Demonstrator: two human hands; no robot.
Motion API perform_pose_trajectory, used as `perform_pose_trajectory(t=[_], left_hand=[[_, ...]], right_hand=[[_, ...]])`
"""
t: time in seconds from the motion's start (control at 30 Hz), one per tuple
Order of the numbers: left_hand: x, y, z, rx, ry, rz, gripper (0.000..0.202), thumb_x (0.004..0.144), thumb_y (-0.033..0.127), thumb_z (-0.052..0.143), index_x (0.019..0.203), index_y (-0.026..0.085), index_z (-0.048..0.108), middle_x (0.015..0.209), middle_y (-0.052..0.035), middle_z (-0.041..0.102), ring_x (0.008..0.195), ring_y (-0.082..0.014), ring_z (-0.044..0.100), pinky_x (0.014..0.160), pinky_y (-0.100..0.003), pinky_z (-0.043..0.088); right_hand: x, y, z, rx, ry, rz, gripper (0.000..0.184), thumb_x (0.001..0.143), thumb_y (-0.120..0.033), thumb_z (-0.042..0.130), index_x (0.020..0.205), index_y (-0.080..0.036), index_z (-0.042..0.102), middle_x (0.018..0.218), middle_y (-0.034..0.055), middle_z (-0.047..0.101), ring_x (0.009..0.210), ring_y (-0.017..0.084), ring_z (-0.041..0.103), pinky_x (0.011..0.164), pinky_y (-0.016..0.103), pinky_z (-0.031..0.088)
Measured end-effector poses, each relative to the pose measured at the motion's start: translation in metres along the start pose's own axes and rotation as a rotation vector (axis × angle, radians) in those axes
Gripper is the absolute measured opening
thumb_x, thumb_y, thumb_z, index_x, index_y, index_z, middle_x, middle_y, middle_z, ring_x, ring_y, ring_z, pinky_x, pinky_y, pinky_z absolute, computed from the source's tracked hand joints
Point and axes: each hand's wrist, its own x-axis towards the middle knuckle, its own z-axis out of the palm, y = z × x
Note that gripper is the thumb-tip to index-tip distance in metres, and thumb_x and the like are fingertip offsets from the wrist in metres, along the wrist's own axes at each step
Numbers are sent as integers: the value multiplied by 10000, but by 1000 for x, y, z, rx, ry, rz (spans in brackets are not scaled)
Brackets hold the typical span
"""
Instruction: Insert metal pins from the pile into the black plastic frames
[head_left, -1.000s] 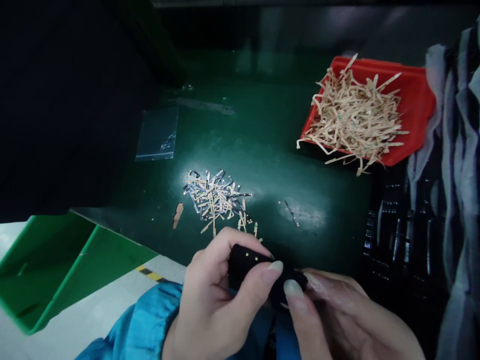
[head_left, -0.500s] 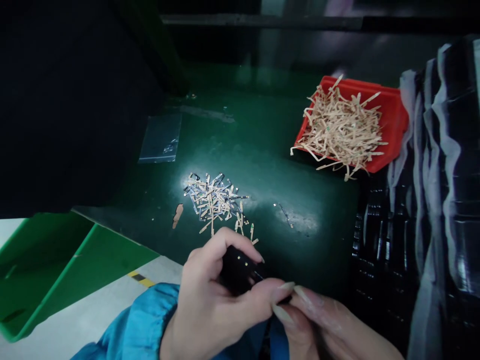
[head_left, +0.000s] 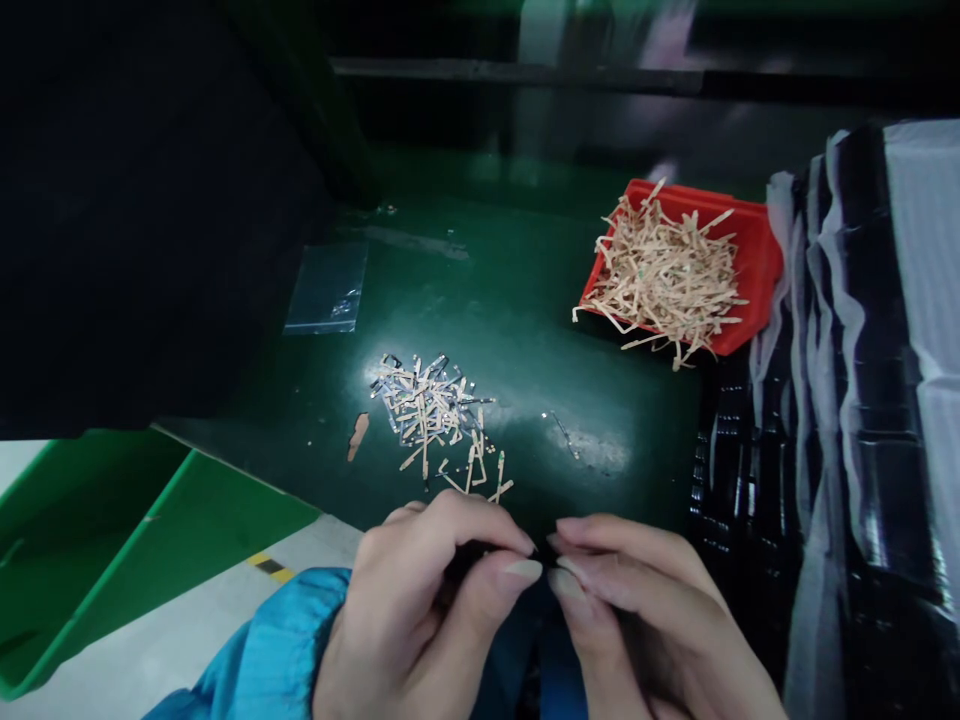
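My left hand (head_left: 427,590) is closed, thumb and index fingertips pinched around a small black part (head_left: 541,556) that is mostly hidden in shadow. My right hand (head_left: 645,600) is closed too, its fingertips pressed together at the other side of that dark spot; what they grip cannot be made out. Just beyond the hands, a loose pile of thin strips (head_left: 427,400), silvery-blue and tan, lies on the dark green tabletop (head_left: 510,310). A few tan strips (head_left: 477,455) lie at its near edge, close to my left knuckles.
A red bin (head_left: 757,260) heaped with tan paper strips (head_left: 667,265) stands at the back right. Black trays with white sheets (head_left: 847,290) are stacked along the right. A clear zip bag (head_left: 328,288), a brown scrap (head_left: 358,437) and a single thin strip (head_left: 561,433) lie on the table. A green crate (head_left: 150,540) is lower left.
My left fingers have closed over the black part, whose face with small light dots showed before. My right fingers have shifted up and lie across from the left fingertips. The view has moved slightly.
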Motion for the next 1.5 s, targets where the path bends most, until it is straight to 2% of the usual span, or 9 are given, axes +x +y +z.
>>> perform_pose_trajectory(t=[0.17, 0.37, 0.53, 0.67, 0.83, 0.97, 1.03, 1.17, 1.5], left_hand=[[4, -5, 0, 36, -53, -13, 79, 989, 180, 667, 982, 248, 706, 499, 84, 574, 341, -68, 461, 356, -180, 331], [2, -4, 7, 29, 64, -49, 91, 995, 273, 683, 912, 256, 715, 493, 57, 556, 482, -123, 611, 356, -185, 323], [0, -2, 8, 58, 91, 29, 52, 994, 228, 707, 965, 264, 731, 732, 38, 744, 386, -59, 520, 399, -196, 412], [2, -8, 4, 97, 38, 182, 19, 1022, 263, 689, 1016, 267, 707, 786, 17, 799, 577, -121, 725, 550, -212, 535], [4, -14, 3, 107, 5, 221, 43, 1027, 240, 674, 1049, 278, 677, 753, 42, 793, 569, -117, 737, 602, -216, 562], [2, -14, 4, 154, 70, 173, 52, 990, 238, 703, 994, 289, 716, 716, 46, 769, 508, -118, 683, 584, -232, 568], [0, -13, 4, 187, 116, 137, 60, 968, 239, 723, 977, 296, 741, 705, 37, 757, 496, -124, 654, 587, -245, 574], [-1, -14, 4, 180, 127, 128, 64, 965, 235, 729, 988, 291, 751, 737, 15, 778, 559, -151, 702, 623, -264, 598], [5, -16, -2, 94, 13, 299, 168, 942, 143, 746, 1035, 283, 746, 808, 15, 834, 619, -161, 780, 606, -244, 580]], right_hand=[[4, 11, -1, -135, 12, -266, 215, 859, -5, 682, 911, -213, 700, 1074, 20, 713, 888, 118, 763, 733, 195, 655], [-6, 7, 13, -93, 109, -157, 199, 892, -18, 663, 918, -215, 682, 1091, 35, 705, 899, 148, 744, 694, 265, 651], [-5, 12, 16, 135, 99, -17, 407, 883, -93, 737, 1263, -210, 648, 1040, 33, 759, 867, 140, 760, 743, 225, 658], [-2, 7, 19, 229, 76, 171, 72, 898, -201, 775, 885, -233, 712, 747, -32, 698, 621, 88, 652, 554, 161, 530], [0, 3, 20, 244, 42, 224, 192, 962, -242, 701, 772, -229, 681, 600, -52, 584, 459, 70, 505, 404, 178, 387], [-1, 15, 14, 82, 94, 53, 122, 972, -162, 658, 1011, -227, 753, 743, -10, 720, 565, 112, 671, 474, 191, 539], [0, 23, 9, 3, 95, -149, 326, 898, -42, 691, 1173, -214, 727, 890, 17, 763, 732, 140, 749, 600, 219, 634], [1, 31, 2, -235, 52, -436, 381, 823, 85, 716, 1106, -167, 759, 1042, 59, 733, 906, 148, 728, 738, 247, 654], [7, 25, 6, -49, -27, -382, 251, 840, 44, 660, 991, -154, 696, 1003, 64, 739, 887, 154, 721, 707, 264, 649]])
